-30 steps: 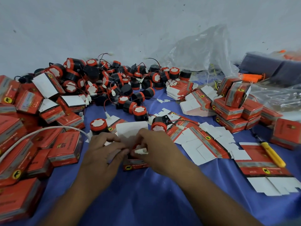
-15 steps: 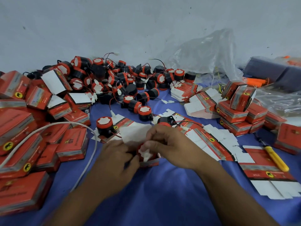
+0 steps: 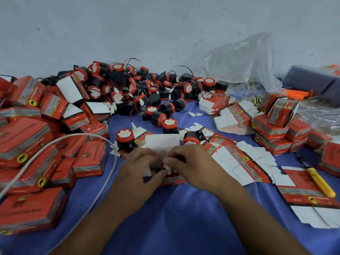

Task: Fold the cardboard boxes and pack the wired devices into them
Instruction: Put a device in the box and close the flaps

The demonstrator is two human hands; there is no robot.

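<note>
Pinching a white plug (image 3: 168, 167) into the open box (image 3: 173, 179) with my right hand (image 3: 193, 162), left hand (image 3: 139, 169) gripping its side; packed boxes (image 3: 88, 159) pile left of the grip, loose devices (image 3: 147, 92) wait beyond.

On my feed the left hand (image 3: 139, 168) and the right hand (image 3: 191, 162) are both bare. The left forearm (image 3: 103, 218) and the right forearm (image 3: 253, 218) are bare too, right down to the bottom edge. The left hand's fingers (image 3: 145, 157) are blurred; the right hand's knuckles (image 3: 185, 153) show clearly.
</note>
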